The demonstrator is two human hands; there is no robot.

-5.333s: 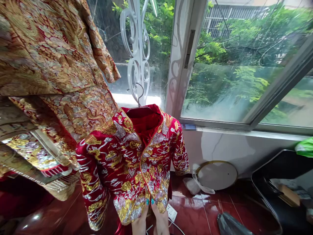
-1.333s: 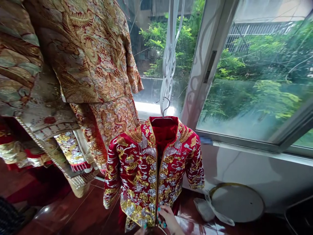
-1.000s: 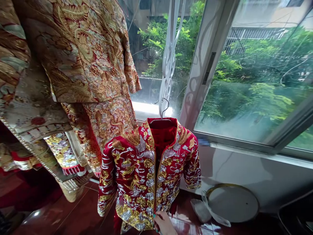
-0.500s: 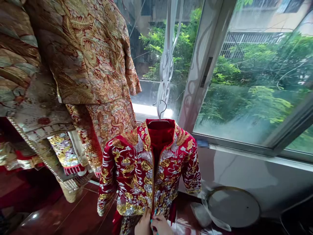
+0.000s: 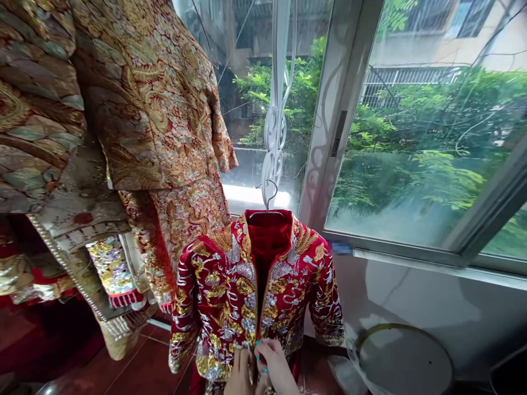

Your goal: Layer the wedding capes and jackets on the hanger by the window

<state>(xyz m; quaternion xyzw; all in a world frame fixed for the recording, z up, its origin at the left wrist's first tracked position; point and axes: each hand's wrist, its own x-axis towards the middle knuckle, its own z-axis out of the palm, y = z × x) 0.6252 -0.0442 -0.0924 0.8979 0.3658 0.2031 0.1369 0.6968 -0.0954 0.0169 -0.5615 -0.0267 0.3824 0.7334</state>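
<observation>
Pinching the front edge of the red jacket [image 5: 224, 307], which hangs before the window [image 5: 395, 186], the right hand [image 5: 274, 362] sits beside the left hand [image 5: 239, 374], whose grip I cannot tell. Too hard a pull could snag the embroidery [image 5: 246, 286] or unseat the hanger [image 5: 268, 211].

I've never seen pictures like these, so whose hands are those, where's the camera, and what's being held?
There's no machine: the left hand and right hand are one person's bare hands. The pictures come from a single camera worn on that person's head, looking forward and down. Both hands are at the front opening of a red jacket on a hanger. The right hand pinches it; the left hand's grip is partly hidden. Other garments hang at the picture's left, a window is behind, and tiled floor below.
</observation>
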